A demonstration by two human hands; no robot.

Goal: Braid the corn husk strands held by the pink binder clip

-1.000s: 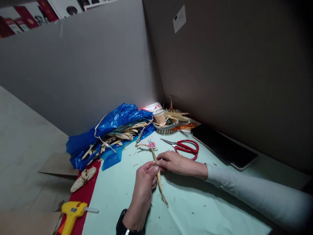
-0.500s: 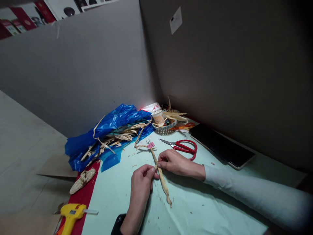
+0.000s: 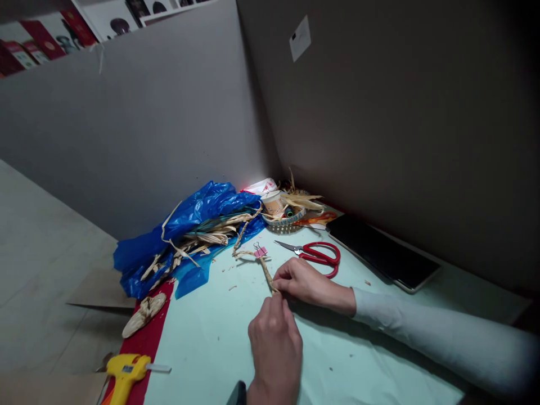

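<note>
Husk braid (image 3: 266, 271) is lying on the pale table (image 3: 202, 337), clipped at its far end; my right hand (image 3: 306, 281) is pinching it in a closed grip, my left hand (image 3: 275, 343) closing around its near part.

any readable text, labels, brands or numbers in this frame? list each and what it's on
None can be read.
White paper slip on the partition: print too small.
Red boxes on the shelf: gold marks blurred.
Glue gun label: blue patch, illegible.
White packet behind the paper cup: red print blurred.
</note>
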